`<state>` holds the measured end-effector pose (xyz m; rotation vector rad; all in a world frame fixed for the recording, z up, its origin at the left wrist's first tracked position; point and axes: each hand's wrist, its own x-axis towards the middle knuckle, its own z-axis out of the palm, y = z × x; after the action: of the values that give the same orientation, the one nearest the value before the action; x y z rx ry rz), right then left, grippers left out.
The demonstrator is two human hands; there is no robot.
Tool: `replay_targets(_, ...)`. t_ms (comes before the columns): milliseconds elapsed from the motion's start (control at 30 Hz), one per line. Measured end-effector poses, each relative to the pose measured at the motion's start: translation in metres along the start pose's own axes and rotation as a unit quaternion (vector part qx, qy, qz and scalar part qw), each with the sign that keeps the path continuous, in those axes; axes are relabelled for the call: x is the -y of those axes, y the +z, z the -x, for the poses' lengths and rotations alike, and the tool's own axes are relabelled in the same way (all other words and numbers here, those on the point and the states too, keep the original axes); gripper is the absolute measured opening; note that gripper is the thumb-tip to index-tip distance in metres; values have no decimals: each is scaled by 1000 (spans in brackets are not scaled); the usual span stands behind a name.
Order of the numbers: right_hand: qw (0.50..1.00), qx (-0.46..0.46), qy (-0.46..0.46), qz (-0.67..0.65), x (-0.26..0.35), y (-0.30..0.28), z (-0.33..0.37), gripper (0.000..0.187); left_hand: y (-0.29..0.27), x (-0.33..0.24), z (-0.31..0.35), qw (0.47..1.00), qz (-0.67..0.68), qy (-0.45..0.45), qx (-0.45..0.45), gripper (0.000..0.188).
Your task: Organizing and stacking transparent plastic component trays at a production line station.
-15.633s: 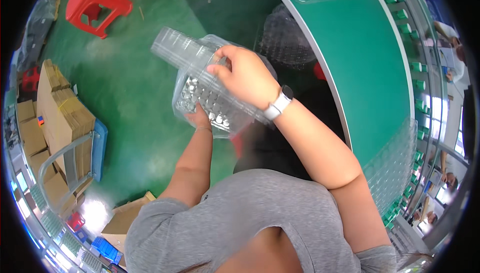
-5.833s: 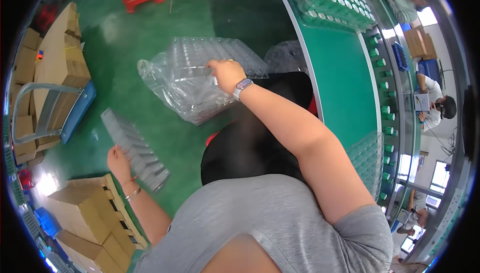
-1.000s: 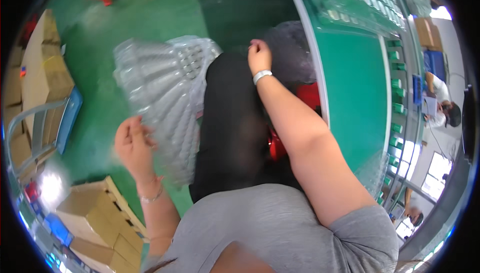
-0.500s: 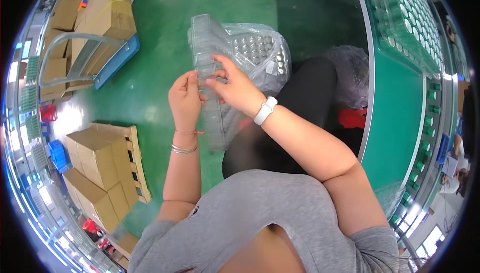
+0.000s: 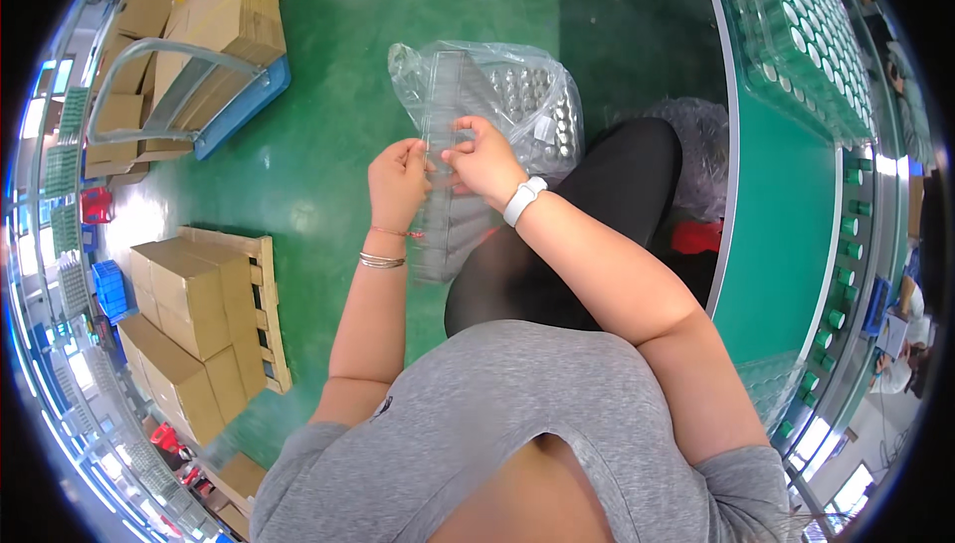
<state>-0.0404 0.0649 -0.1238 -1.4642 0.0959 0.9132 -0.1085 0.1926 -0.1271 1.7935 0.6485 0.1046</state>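
The left hand (image 5: 400, 185) and right hand (image 5: 485, 160) meet across a clear plastic tray (image 5: 434, 245), long and narrow from this side, in front of the body and above the floor (image 5: 328, 145). The left thumb and fingers pinch its left edge near the middle; a grip there probably balances the length, and a fingertip hold likely suits so thin a wall. The right fingers are bent and a little apart at the opposite edge, perhaps to steady it; whether they pinch or only touch cannot be told. Its lower end points toward the lap, and its upper part overlaps a clear bag (image 5: 559, 150) from this view. The bag, beside the bent leg (image 5: 637, 175), encloses rows of shiny rounds (image 5: 517, 86), whose even order suggests that moulded pockets keep them apart. To the right, tubs (image 5: 821, 56) with white tops are ranked on the green desk (image 5: 786, 215), within clear packing that seems to hold them upright. At left, cartons (image 5: 199, 289) are stacked on a wooden pallet (image 5: 269, 314), presumably to keep them off the floor, while flat cardboard (image 5: 234, 26) leans on a cart (image 5: 249, 105).
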Motion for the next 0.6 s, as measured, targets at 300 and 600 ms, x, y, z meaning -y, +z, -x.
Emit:
replay_targets(300, 992, 77, 21, -94, 16, -9, 0, 44, 4, 8, -1, 992, -54, 114, -30, 18)
replay_targets(600, 991, 41, 31, -127, 11, -16, 1, 45, 11, -12, -2, 1000, 13, 7, 6, 21)
